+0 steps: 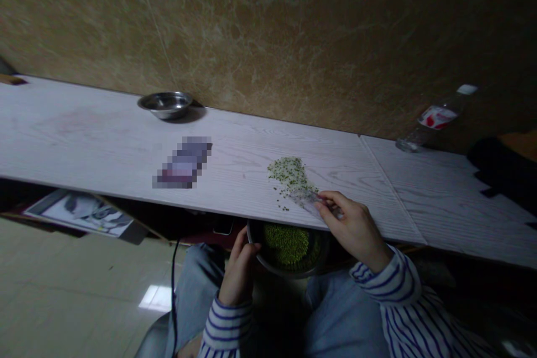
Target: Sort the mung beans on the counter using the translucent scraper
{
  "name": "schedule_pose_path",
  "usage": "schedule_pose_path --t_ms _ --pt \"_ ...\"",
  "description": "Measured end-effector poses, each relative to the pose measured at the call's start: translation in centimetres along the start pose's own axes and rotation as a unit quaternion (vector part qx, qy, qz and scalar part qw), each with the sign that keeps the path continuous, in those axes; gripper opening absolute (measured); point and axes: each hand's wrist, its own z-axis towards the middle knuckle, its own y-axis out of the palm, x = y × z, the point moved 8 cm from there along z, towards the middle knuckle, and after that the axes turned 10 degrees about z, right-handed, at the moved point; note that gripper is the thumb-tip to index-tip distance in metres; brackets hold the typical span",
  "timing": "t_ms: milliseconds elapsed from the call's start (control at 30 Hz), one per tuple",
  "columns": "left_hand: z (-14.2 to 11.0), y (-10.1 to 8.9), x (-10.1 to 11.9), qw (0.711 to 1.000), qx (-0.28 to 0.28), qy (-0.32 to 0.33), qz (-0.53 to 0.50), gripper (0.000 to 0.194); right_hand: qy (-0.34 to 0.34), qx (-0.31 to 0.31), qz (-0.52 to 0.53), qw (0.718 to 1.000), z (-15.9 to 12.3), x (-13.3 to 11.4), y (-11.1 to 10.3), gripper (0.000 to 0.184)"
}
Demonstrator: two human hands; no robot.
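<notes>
My left hand (240, 265) is closed on the rim of a round bowl (274, 270) just below the table edge. Small green grains (287, 243), like mung beans, fill much of this bowl. On the white wood-grain table (239, 173) lies a loose, thin spread of green bits (289, 172), with a few strays near the edge. My right hand (352, 224) pinches a thin, see-through plastic piece (305, 200) low over the tabletop, at the near end of that spread. Whether the plastic is a bag or a sheet is unclear.
A shallow metal bowl (166, 105) stands by the wall. Left of the green bits lies a blurred-out flat object (183, 163). A clear bottle (436, 117) with a white cap and dark cloth (503, 165) are at the right. Below the tabletop, a shelf holds a picture box (84, 212).
</notes>
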Motion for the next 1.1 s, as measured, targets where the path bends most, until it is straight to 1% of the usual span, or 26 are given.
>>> schedule_pose_path --t_ms 67,200,400,533,700,900,1100 --pt "0.0 0.1 -0.1 1.0 -0.01 -0.006 -0.021 0.06 0.001 0.007 0.004 1.0 0.0 0.0 -0.1 0.019" --pt "-0.3 0.2 0.1 1.0 -0.02 -0.011 -0.022 0.059 0.001 0.007 0.014 1.0 0.2 -0.1 0.4 0.019" --pt "-0.4 -0.1 0.4 1.0 -0.005 -0.01 -0.019 0.056 -0.003 0.0 0.017 1.0 0.0 -0.3 0.9 0.021" --pt "-0.3 -0.1 0.2 1.0 -0.009 -0.013 -0.01 0.059 -0.001 -0.003 0.012 1.0 -0.1 -0.1 0.9 0.021" --pt "-0.1 -0.2 0.1 1.0 -0.009 -0.013 -0.009 0.058 0.003 0.01 0.013 1.0 0.1 0.2 0.7 0.02" --pt "0.0 -0.3 0.0 1.0 -0.003 -0.009 -0.01 0.06 -0.001 0.003 0.023 1.0 0.3 -0.4 1.2 0.019" --pt "-0.2 -0.5 0.2 1.0 0.003 -0.013 -0.016 0.055 0.003 0.001 0.025 1.0 0.3 -0.6 1.6 0.019"
